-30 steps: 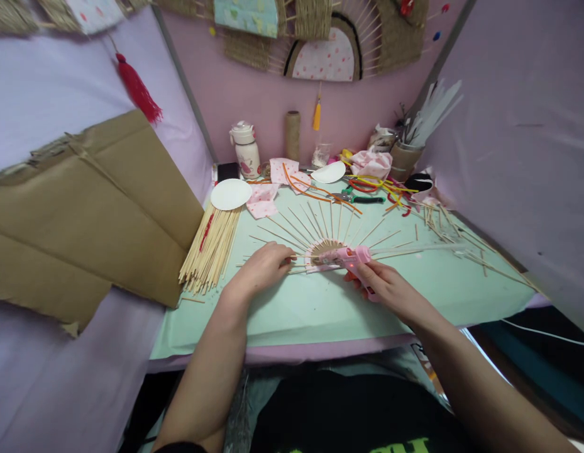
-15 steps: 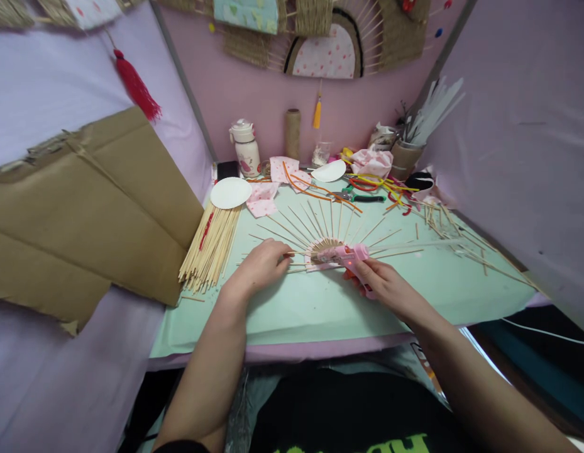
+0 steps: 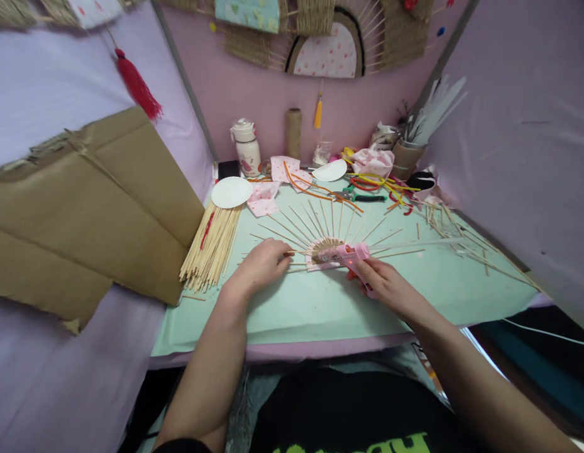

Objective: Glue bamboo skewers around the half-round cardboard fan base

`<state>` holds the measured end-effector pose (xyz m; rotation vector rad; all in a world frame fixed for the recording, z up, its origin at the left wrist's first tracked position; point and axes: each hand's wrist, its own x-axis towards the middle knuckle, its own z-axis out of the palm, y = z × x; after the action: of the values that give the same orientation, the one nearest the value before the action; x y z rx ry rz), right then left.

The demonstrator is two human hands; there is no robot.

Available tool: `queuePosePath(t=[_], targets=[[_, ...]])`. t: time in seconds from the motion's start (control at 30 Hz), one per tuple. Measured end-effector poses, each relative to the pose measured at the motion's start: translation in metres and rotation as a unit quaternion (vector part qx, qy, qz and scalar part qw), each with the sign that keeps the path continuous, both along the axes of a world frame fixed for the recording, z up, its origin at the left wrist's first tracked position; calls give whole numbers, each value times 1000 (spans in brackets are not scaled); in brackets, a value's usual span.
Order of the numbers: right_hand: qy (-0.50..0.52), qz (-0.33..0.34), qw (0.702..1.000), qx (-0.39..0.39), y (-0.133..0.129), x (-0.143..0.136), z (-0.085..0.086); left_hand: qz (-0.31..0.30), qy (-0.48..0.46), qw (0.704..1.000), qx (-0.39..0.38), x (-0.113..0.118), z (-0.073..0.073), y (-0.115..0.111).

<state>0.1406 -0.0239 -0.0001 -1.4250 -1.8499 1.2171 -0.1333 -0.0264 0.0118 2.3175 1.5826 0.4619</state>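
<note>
My right hand (image 3: 377, 278) is closed around the handle of a pink hot glue gun (image 3: 348, 254), with a clear glue stick (image 3: 414, 244) jutting out of its back. The gun's nozzle points left over a small half-round cardboard piece (image 3: 325, 244) with a pink-and-white patterned border. Thin wooden sticks (image 3: 315, 217) fan out from that piece across the table. At its left side, my left hand (image 3: 268, 258) pinches one wooden stick (image 3: 298, 252) between thumb and fingers. The gun hides part of the cardboard piece.
A bundle of sticks (image 3: 209, 248) lies at left under a white paper disc (image 3: 232, 192), beside leaning cardboard (image 3: 93, 207). Behind stand a bottle (image 3: 247, 150) and a twine spool (image 3: 294, 133). Green-handled pliers (image 3: 367, 198), pipe cleaners and cloth scraps (image 3: 263, 200) lie farther back; loose sticks (image 3: 461, 236) lie right.
Almost nothing differs. Both hands, the glue gun and the stick keep their places; the whole view has shifted very slightly.
</note>
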Motion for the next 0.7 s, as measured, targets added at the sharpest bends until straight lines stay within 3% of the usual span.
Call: queuePosePath(t=[0.7], targets=[[11,-13,1000,-20,-3,-1,1,5,8,1000,1,-1,1,0]])
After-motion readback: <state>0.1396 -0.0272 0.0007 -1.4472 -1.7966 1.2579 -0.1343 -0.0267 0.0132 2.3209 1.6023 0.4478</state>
